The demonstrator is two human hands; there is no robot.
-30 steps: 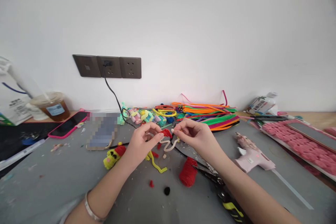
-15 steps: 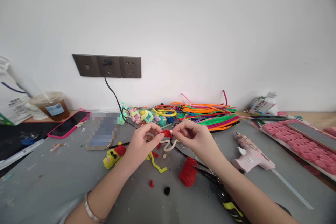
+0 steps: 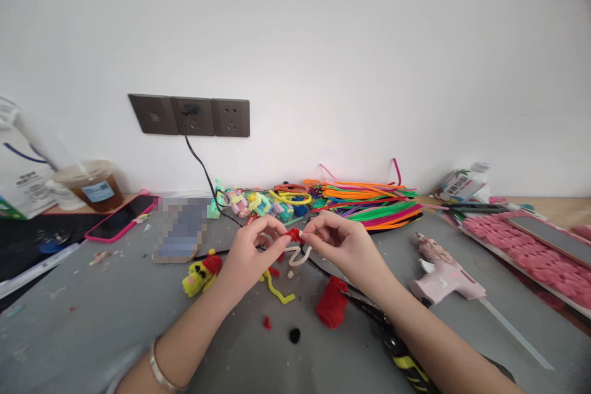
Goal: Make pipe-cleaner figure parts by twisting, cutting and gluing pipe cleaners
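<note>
Between my two hands, at the middle of the view, is a small red fuzzy piece (image 3: 294, 234). My left hand (image 3: 258, 249) pinches its left end with thumb and fingertips. My right hand (image 3: 339, 243) pinches its right end, where a bit of white shows. A bent cream pipe cleaner (image 3: 298, 258) hangs or lies just below the fingertips. Under my hands lie a yellow pipe cleaner piece (image 3: 279, 295) and a red fuzzy roll (image 3: 332, 303). Left of my left wrist is a yellow fuzzy figure (image 3: 196, 278) with a red top.
Black pliers (image 3: 392, 345) lie partly under my right forearm. A pink glue gun (image 3: 446, 277) sits to the right. Colourful pipe cleaners (image 3: 369, 197) are bundled at the back. Phones (image 3: 122, 218) and a drink cup (image 3: 95, 188) stand or lie at the left.
The red piece between my fingertips looks slightly flatter and turned. Both hands keep nearly the same place and grip; the whole view has shifted very slightly.
</note>
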